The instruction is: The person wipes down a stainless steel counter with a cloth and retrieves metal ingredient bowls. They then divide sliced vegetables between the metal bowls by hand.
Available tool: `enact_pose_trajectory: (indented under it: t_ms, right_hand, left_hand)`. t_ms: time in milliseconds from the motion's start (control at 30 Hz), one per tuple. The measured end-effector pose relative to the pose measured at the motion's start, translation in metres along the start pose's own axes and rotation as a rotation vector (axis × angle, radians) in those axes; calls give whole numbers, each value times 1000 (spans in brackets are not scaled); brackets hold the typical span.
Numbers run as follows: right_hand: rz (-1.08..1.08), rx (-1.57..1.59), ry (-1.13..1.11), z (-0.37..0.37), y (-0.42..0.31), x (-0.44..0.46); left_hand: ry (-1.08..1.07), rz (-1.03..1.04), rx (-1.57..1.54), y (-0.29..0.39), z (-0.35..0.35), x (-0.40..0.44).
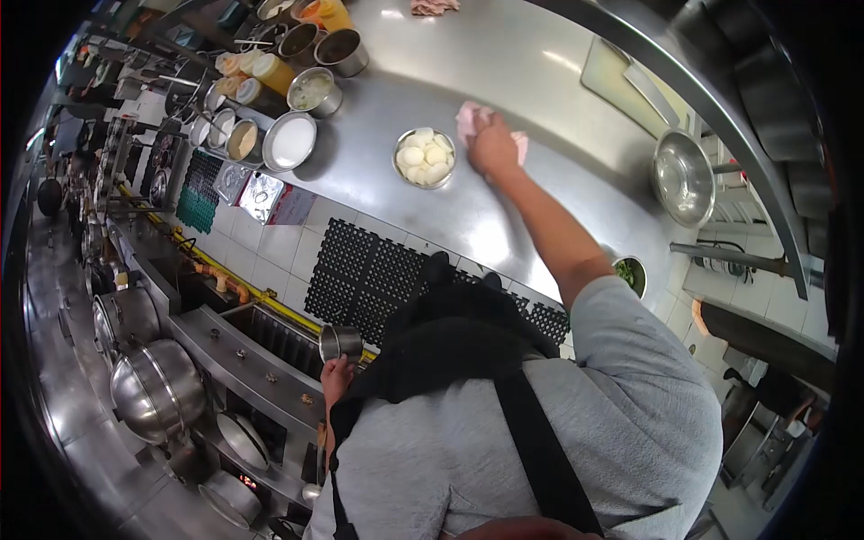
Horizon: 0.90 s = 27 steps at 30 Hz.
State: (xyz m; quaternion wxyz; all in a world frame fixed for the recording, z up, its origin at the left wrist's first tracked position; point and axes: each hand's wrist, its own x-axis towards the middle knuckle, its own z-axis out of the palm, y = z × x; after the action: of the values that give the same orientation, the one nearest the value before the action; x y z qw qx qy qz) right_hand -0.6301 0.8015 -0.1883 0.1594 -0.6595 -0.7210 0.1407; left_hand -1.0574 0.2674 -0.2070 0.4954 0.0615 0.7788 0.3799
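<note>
My right hand [494,147] presses a crumpled pale pink cloth [467,121] onto the steel counter [378,200], with its fingers closed over it. Just left of the cloth stands a round metal container [397,167] filled with white slices [421,156], apart from my hand. Low at my left side, away from the counter, my left hand [337,378] grips a small metal pot [342,343] near its lower edge. What that pot contains cannot be made out.
Sauce bottles [273,72] and metal tubs, one holding white contents [290,141], crowd the counter's left end. At right are a cutting board [621,85], a cleaver [652,93], a steel bowl [684,178] and a container of greens [627,272]. Stoves with pots [159,390] stand behind me.
</note>
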Motion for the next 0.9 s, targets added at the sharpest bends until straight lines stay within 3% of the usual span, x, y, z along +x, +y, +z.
enact_pose_trajectory:
  t_ms: [200,333,467,567,667,900]
  right_hand:
    - [-199,112,-139,-27,-13,-152]
    - [-370,346,-103,-54,33,-219]
    - [-77,216,45,-71,80,-245]
    - [175,222,159,-91,101,-253]
    - [194,162,217,-83,130,-262]
    - [357,98,282,-75,121,-276]
  left_hand:
    - [-217,153,212,35,62,-15]
    - [-363,344,387,113,130,-65]
    - [-591,723,737,191,218,-94]
    - [-785,949,673,221,301,-79]
    - [-859,1156,768,230,375,-46]
    - [-1073,1319,789,242,469,-12]
